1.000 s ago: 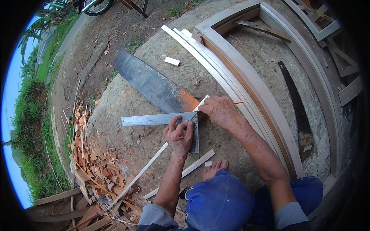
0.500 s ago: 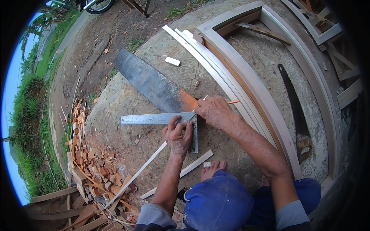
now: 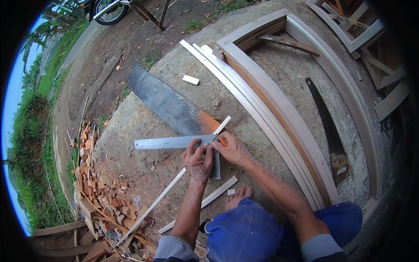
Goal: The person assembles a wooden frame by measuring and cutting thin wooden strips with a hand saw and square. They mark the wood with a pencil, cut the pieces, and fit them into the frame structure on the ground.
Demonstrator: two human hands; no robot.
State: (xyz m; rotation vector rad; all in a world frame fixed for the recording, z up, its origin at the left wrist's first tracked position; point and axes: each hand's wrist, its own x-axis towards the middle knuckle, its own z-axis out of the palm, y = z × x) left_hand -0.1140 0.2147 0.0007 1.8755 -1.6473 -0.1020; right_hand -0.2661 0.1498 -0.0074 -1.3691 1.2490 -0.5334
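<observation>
My left hand (image 3: 198,160) presses the metal try square (image 3: 163,143) against a thin, pale wooden strip (image 3: 174,184), its fingers closed on both near the square's corner. My right hand (image 3: 231,149) pinches an orange pencil (image 3: 222,140), with the tip down at the strip beside the square's inner corner. Beyond both hands the strip's far end pokes out over a long, dark flat piece (image 3: 168,100) with an orange end, which lies on the ground. Part of the square is hidden under my left fingers.
A handsaw (image 3: 327,126) lies on the right inside a large wooden frame (image 3: 283,83). Long pale strips (image 3: 257,109) rest along that frame. A white offcut (image 3: 190,80) is farther off, another strip (image 3: 209,196) lies by my foot (image 3: 235,198), and wood scraps (image 3: 109,196) are heaped at left.
My right hand has come nearer and slightly left, from the strip's far end to the square's corner. The pencil, earlier pointing away to the right, now has its tip at the strip.
</observation>
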